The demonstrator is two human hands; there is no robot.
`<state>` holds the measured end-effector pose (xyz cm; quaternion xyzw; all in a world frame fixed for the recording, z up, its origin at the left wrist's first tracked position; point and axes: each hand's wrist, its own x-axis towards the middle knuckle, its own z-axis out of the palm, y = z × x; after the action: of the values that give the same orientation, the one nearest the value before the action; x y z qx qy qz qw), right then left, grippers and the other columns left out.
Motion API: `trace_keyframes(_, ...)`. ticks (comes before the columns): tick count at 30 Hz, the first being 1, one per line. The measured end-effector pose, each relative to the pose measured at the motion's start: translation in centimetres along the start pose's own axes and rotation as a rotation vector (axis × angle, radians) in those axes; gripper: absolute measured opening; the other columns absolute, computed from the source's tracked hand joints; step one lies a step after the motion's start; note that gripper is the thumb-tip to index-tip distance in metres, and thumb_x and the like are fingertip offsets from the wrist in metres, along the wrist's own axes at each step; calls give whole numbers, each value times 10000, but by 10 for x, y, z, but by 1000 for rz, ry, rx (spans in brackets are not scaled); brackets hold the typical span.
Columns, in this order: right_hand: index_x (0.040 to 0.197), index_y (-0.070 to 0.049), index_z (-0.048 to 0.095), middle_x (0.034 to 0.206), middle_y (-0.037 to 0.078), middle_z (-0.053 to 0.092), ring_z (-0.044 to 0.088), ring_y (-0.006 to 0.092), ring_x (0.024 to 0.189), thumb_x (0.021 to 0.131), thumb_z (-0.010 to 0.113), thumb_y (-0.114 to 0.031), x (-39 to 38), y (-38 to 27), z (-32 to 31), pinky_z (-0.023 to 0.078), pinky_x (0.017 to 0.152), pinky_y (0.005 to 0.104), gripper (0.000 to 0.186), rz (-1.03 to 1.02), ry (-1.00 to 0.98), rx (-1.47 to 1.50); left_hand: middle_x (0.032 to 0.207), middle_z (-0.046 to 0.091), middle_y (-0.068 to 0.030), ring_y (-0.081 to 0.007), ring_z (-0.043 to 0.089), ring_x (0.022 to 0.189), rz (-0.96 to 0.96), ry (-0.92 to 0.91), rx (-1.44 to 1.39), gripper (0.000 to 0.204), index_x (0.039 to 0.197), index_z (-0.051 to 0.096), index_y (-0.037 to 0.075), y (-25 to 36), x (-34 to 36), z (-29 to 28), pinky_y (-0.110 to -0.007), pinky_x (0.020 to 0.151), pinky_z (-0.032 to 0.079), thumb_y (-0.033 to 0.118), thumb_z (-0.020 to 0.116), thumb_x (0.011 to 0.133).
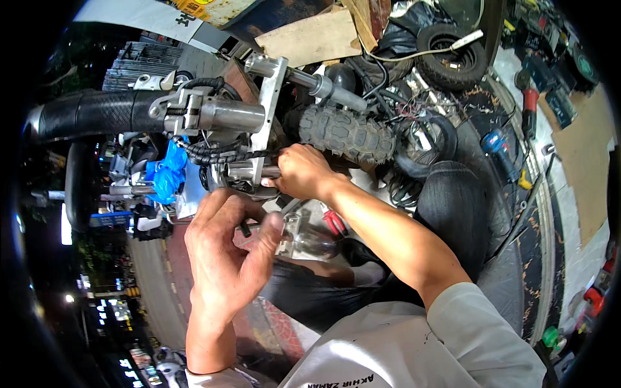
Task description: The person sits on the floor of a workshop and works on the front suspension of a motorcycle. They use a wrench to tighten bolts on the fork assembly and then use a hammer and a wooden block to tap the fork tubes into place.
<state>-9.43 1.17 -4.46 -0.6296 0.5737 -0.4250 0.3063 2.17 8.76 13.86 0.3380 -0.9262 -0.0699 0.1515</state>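
My right hand [301, 171] is closed round the end of a silver metal tube [242, 171], beside the flat silver bracket plate [265, 119] of a small wheeled vehicle. Its fingertips are partly hidden. Nearer to me, my left hand [223, 252] is raised with curled fingers. A short dark rod [245, 229] shows between its fingers and thumb; its kind is unclear. Above the tube lie a thick silver clamp joint [194, 111] and a long black post [97, 115]. A black wrapped cable [226, 156] runs towards the plate. Right of the plate is a knobby tyre [349, 134].
Red-handled pliers [334, 222] lie on the ground between my legs. A blue power tool [497, 147] and a red-and-black grinder [530, 103] lie to the right. Behind are a loose tyre [453, 58], cardboard [310, 40] and tangled wires. A blue plastic bag [169, 171] is at left.
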Motion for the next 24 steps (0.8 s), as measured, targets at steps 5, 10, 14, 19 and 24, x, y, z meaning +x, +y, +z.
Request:
trace_keyframes(5,832,32,749,874,245,717,711,410,902,791,778,-264,0,5,-6,565,829,460,300,42,37,91,886,568,-153,-346,589,842,-28,72,414,203,988,612,-18,-8,5,20,-435,742,471,111,723,878)
trace_keyframes(10,881,0,771,937,225,743,733,379,923,744,741,-193,2,2,-9,584,871,432,239,117,-45,-5,945,649,-209,-369,651,887,-438,117,243,352,1144,547,-29,-16,-4,31,-462,807,502,208,710,942)
trace_keyframes(14,872,2,766,912,240,737,736,380,915,735,716,-183,-5,-4,-14,589,852,434,236,61,-36,-40,1011,693,-218,-344,677,841,-466,93,235,446,1278,529,-47,-30,-7,25,-443,796,531,281,646,998)
trace_keyframes(19,860,-9,768,883,220,741,743,372,885,730,706,-186,-10,0,-15,590,849,432,228,33,-19,-85,952,726,-105,-175,670,690,-872,-80,-328,408,1228,575,-1,-15,13,4,-296,554,503,341,582,1006)
trace_keyframes(24,864,-19,773,880,204,745,744,359,876,734,715,-207,-13,1,-18,590,838,420,236,15,19,-39,811,663,-72,-194,646,617,-1195,-329,-284,221,1033,610,23,-4,55,-6,-351,462,523,218,536,960)
